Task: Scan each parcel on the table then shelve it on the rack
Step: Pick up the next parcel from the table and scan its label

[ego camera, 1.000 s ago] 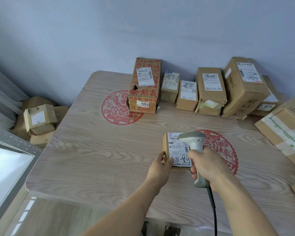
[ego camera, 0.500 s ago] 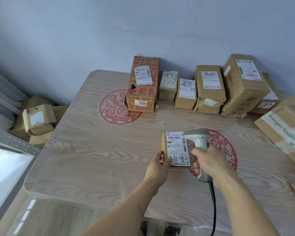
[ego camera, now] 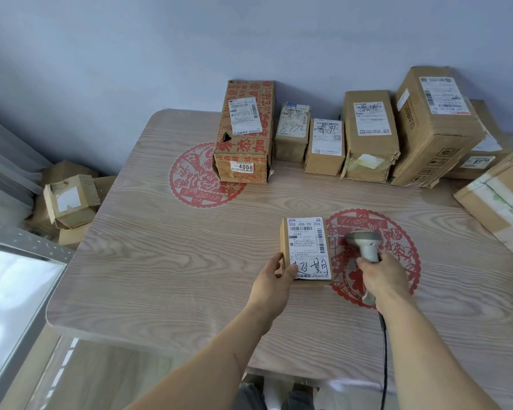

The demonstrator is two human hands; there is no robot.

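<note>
A small brown parcel (ego camera: 307,247) with a white shipping label lies flat near the middle of the wooden table (ego camera: 160,261). My left hand (ego camera: 274,281) grips its near left corner, thumb on the label. My right hand (ego camera: 381,279) holds a grey barcode scanner (ego camera: 365,244) just right of the parcel, its head low over the table and its black cable trailing down toward me. Several more cardboard parcels line the table's far edge, among them a red-printed box (ego camera: 245,131).
A large taped box (ego camera: 501,199) sits at the table's right edge. Loose cardboard boxes (ego camera: 68,199) lie on the floor to the left. A grey metal rack frame (ego camera: 27,247) stands at the lower left. The wall runs behind the parcels.
My right hand has swung the scanner off the parcel's label to the right and lower. My left hand stays on the parcel's corner.
</note>
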